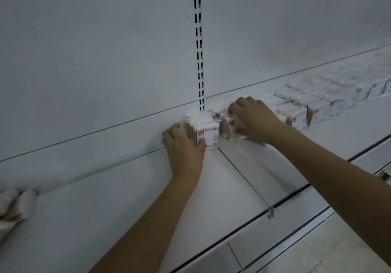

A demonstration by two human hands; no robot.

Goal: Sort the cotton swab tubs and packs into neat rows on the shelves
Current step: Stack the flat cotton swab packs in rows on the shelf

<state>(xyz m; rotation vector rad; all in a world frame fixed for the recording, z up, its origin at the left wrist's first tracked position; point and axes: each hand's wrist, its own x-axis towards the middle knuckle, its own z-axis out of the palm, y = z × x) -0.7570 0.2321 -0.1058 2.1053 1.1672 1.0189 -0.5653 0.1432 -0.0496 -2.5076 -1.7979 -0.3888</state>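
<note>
A clear pack of cotton swabs [208, 134] with a red label stands at the back of the white shelf [118, 213], below the slotted upright. My left hand [183, 145] holds this pack from its left side, thumb on its front. Just to the right, my right hand [255, 118] grips a second swab pack [229, 127], tilted, fingers curled over its top. More swab packs [298, 120] stand in a row further right along the back panel.
A slotted upright [198, 46] runs up the back wall. A bundle of swab packs [12, 207] lies at the far left edge of the shelf. A clear divider clip [270, 212] sits on the shelf's front rail. Floor tiles show at the bottom right.
</note>
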